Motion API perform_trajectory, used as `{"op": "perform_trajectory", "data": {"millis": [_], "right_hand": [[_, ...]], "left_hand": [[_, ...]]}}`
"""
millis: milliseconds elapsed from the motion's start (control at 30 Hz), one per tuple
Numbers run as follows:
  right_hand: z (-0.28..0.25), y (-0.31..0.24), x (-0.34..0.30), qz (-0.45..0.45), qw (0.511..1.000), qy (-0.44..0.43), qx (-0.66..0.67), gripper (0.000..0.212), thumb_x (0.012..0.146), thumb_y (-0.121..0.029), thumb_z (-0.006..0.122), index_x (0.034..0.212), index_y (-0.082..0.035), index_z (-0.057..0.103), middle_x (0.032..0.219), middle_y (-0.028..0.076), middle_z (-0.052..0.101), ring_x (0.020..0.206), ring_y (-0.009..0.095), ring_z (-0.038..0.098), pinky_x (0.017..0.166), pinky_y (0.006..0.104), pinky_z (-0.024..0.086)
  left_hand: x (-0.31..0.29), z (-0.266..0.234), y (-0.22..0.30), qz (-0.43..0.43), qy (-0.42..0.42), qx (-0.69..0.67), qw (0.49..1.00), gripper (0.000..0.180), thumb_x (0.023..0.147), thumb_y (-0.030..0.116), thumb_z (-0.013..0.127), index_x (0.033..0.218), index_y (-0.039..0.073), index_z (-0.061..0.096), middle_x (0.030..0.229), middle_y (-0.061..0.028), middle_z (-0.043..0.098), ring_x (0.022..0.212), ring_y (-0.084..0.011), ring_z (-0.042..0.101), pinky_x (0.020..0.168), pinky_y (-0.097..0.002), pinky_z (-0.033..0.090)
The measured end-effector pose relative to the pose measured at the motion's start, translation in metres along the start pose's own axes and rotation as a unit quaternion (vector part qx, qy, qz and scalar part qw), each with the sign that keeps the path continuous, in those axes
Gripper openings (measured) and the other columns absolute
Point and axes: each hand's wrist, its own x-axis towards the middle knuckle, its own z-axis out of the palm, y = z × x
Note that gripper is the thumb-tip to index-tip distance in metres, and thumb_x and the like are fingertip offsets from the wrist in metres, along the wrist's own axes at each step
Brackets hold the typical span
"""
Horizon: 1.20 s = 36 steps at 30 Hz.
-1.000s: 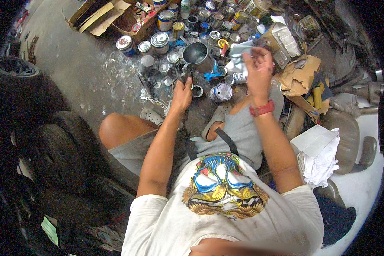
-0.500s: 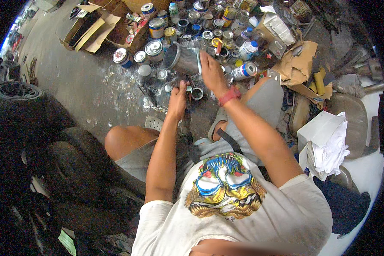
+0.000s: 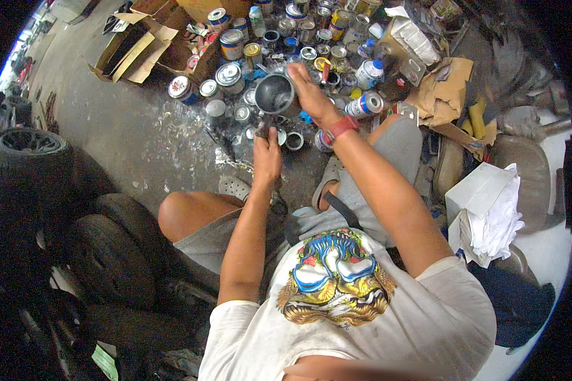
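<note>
A dark grey, round cup [image 3: 275, 95] is tilted with its open mouth turned toward me, above the cluttered floor. My right hand [image 3: 313, 96], with a red band at the wrist, is closed against the cup's right side; its fingertips are partly hidden. Just beneath the cup, my left hand [image 3: 267, 153] is closed with the thumb up, around something dark that I cannot make out. Bits of blue show beside the cup, of a kind I cannot tell. Close by the left hand stands a small open can [image 3: 293, 141] with a pale rim.
Several paint cans [image 3: 229, 77] and bottles crowd the floor ahead. A blue-and-white can [image 3: 367, 103] lies tilted near my right wrist. Cardboard boxes [image 3: 152, 47] stand far left, tyres [image 3: 28, 149] at left. A white box with papers [image 3: 483, 200] sits at right.
The cup has turned from facing left to facing me, and my right hand has shifted slightly up and left with it. My left hand stays below, nearly in place.
</note>
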Motion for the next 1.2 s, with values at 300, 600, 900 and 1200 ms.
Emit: {"op": "perform_trajectory", "data": {"millis": [300, 600, 900, 1200], "right_hand": [[-0.053, -0.008, -0.072, 0.266, 0.924, 0.014, 0.276, 0.041, 0.112, -0.032, 0.047, 0.140, -0.005, 0.059, 0.133, 0.006, 0.067, 0.120, 0.018, 0.063, 0.105, 0.0366, 0.049], [-0.099, -0.086, -0.011, 0.052, 0.910, -0.288, -0.295, 0.032, 0.104, -0.030, 0.057, 0.112, -0.009, 0.080, 0.120, 0.015, 0.075, 0.110, 0.031, 0.072, 0.095, 0.0393, 0.056], [-0.021, -0.071, -0.060, -0.272, 0.546, -0.341, -0.715, 0.020, 0.087, -0.025, 0.065, 0.086, -0.013, 0.081, 0.107, 0.008, 0.073, 0.112, 0.026, 0.063, 0.090, 0.0447, 0.047], [-0.028, -0.081, -0.037, -0.385, 0.473, -0.370, -0.700, 0.020, 0.085, -0.027, 0.066, 0.088, -0.017, 0.083, 0.125, 0.006, 0.069, 0.130, 0.027, 0.053, 0.122, 0.0554, 0.027]], "left_hand": [[-0.004, -0.001, 0.015, 0.222, 0.085, 0.085, 0.968, 0.027, 0.096, -0.001, 0.060, 0.121, -0.003, 0.051, 0.130, -0.0251, 0.051, 0.119, -0.0447, 0.053, 0.103, -0.0475, 0.044], [-0.007, 0.002, 0.027, 0.246, 0.016, 0.173, 0.953, 0.042, 0.082, -0.008, 0.060, 0.123, -0.004, 0.053, 0.133, -0.0265, 0.053, 0.121, -0.0483, 0.055, 0.102, -0.0516, 0.047], [0.001, 0.010, 0.011, 0.234, 0.014, 0.194, 0.953, 0.035, 0.088, -0.001, 0.060, 0.122, -0.003, 0.052, 0.126, -0.0280, 0.056, 0.112, -0.0506, 0.057, 0.093, -0.0550, 0.049], [0.011, 0.003, 0.013, 0.190, 0.023, 0.162, 0.968, 0.025, 0.093, 0.002, 0.059, 0.117, -0.005, 0.053, 0.116, -0.0285, 0.056, 0.106, -0.0501, 0.058, 0.091, -0.0539, 0.048]]}}
